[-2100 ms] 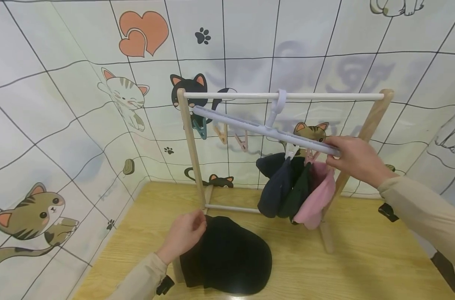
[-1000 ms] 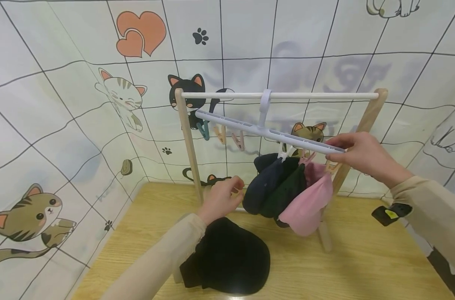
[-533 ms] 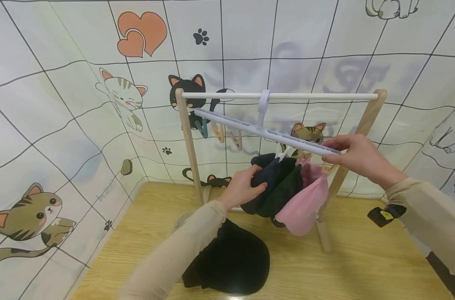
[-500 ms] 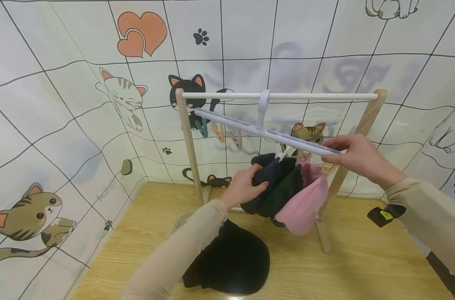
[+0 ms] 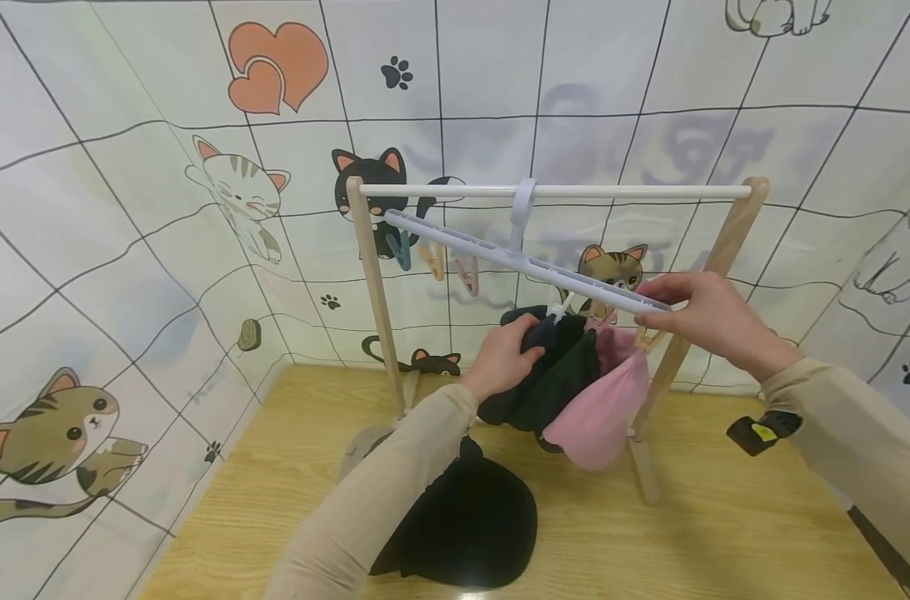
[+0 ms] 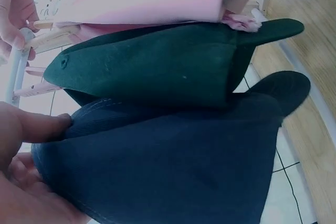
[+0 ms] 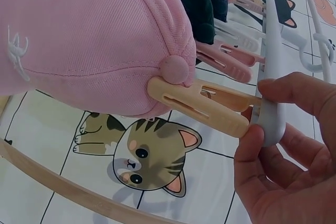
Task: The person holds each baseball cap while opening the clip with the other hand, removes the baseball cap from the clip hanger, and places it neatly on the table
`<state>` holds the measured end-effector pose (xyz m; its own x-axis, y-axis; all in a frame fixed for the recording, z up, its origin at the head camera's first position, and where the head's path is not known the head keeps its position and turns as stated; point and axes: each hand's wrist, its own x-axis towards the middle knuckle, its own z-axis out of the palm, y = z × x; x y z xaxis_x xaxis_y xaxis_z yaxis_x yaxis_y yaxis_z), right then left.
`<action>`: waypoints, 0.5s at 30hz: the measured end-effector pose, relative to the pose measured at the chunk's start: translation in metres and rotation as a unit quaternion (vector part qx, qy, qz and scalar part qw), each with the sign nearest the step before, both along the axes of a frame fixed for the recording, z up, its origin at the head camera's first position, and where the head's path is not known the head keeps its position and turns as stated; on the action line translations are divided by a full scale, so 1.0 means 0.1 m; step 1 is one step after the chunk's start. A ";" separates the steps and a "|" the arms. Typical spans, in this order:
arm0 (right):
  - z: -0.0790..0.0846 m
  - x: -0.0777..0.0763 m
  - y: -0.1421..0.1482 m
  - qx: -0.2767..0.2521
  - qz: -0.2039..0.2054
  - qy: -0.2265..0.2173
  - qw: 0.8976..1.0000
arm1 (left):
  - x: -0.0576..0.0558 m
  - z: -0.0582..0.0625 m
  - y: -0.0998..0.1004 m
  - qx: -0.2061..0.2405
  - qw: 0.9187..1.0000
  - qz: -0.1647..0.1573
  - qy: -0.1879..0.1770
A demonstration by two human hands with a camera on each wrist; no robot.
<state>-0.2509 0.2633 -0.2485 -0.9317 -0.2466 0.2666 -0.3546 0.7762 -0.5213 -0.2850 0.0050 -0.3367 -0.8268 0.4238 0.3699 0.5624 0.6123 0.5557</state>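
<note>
My right hand (image 5: 706, 317) grips the right end of a pale lilac clip hanger (image 5: 470, 243), which slopes down toward it. A pink cap (image 5: 597, 425) hangs there from a yellow-orange clothespin (image 7: 205, 111). Beside it hangs a dark green cap (image 6: 147, 72), near a pink clothespin (image 7: 226, 61). With thumb and fingers my left hand (image 5: 503, 358) pinches the crown edge of a navy cap (image 6: 157, 166), left of the green one. A white clothespin (image 5: 558, 308) sits above the navy cap; whether it still bites the fabric is unclear.
The hanger hooks over the white rail (image 5: 635, 192) of a wooden-legged rack (image 5: 376, 308). On its left side hang teal (image 5: 401, 250), orange (image 5: 432, 262) and pink (image 5: 467, 275) clothespins. A black cap (image 5: 470, 525) lies on the wooden table (image 5: 695, 533), partly behind the left sleeve.
My left hand has risen from over the black cap to the hanging navy cap and taken hold near its top. My right hand keeps the hanger's end; the hanger slid slightly left.
</note>
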 end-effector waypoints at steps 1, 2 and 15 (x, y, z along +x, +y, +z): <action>0.00 0.00 0.00 0.000 0.001 0.000 1.000 | 0.00 0.01 0.00 0.001 1.000 0.000 0.001; -0.01 0.00 0.00 -0.001 0.003 -0.001 1.000 | 0.00 0.01 0.00 0.001 1.000 0.000 0.000; -0.11 -0.04 -0.03 -0.017 0.030 0.005 0.999 | 0.02 0.09 -0.01 0.018 1.000 -0.022 -0.001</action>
<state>-0.2551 0.2603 -0.2598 -0.9131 -0.2916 0.2852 -0.4046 0.7353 -0.5437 -0.2831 0.0036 -0.3274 -0.8082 0.4473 0.3831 0.5875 0.5666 0.5778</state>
